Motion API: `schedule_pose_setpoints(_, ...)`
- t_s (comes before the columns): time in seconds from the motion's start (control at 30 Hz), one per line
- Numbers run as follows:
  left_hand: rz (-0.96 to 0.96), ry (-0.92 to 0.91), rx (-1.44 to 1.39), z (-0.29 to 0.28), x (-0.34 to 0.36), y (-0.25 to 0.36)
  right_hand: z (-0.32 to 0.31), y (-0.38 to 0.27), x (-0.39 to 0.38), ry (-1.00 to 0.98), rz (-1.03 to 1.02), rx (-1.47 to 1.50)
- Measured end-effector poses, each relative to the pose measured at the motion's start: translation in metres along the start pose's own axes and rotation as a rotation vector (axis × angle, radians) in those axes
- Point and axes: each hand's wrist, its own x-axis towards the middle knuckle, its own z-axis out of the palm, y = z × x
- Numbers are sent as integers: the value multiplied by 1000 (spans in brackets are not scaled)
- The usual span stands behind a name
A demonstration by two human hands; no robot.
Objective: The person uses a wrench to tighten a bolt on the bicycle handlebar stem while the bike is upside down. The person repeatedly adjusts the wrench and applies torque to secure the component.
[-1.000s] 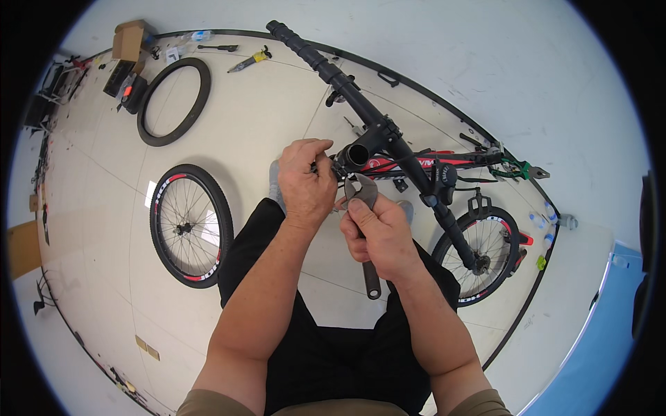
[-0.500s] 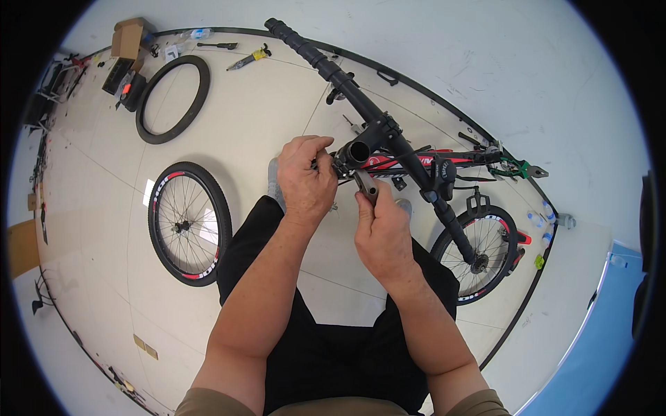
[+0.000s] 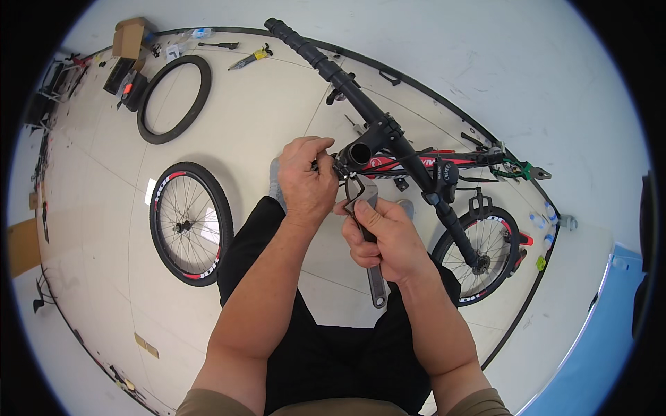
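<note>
My right hand [image 3: 380,239] grips an adjustable wrench [image 3: 375,281]. Its grey handle with an end hole hangs below my fist, and its jaws touch or almost touch small silver metal parts [image 3: 340,168] at the bicycle's front end. My left hand [image 3: 305,180] is closed beside those parts, fingers curled around something mostly hidden behind them. Just right of my left fingertips is the open end of a black tube [image 3: 359,153]. It sits by the stem of the black handlebar [image 3: 368,111], which runs diagonally across the red and black bicycle frame [image 3: 395,163].
A detached wheel [image 3: 227,222] lies on the floor at left, with a loose tire [image 3: 207,87] beyond it. The bicycle's rear wheel [image 3: 514,239] is at right. Green-handled pliers [image 3: 538,173], a yellow-and-grey tool [image 3: 248,59] and a cardboard box [image 3: 129,39] are near the walls.
My right hand has turned and shifted slightly down, bringing the wrench's long handle into view below the fist. My left hand stays in place.
</note>
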Motion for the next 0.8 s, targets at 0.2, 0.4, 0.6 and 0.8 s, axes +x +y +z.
schedule_pose_setpoints(0.2, 10, 5, 6, 0, 0, 0, 6, 4, 1, 50, -83, -96)
schedule_pose_setpoints(0.4, 6, -1, 3, 1, 0, 0, 4, 5, 2, 64, -100, -136)
schedule_pose_setpoints(0.6, -1, -2, 4, 0, -1, 0, 1, -3, 1, -9, -39, -85)
schedule_pose_setpoints(0.8, -4, -3, 8, 0, -1, 0, -7, -2, 1, -85, -61, -72)
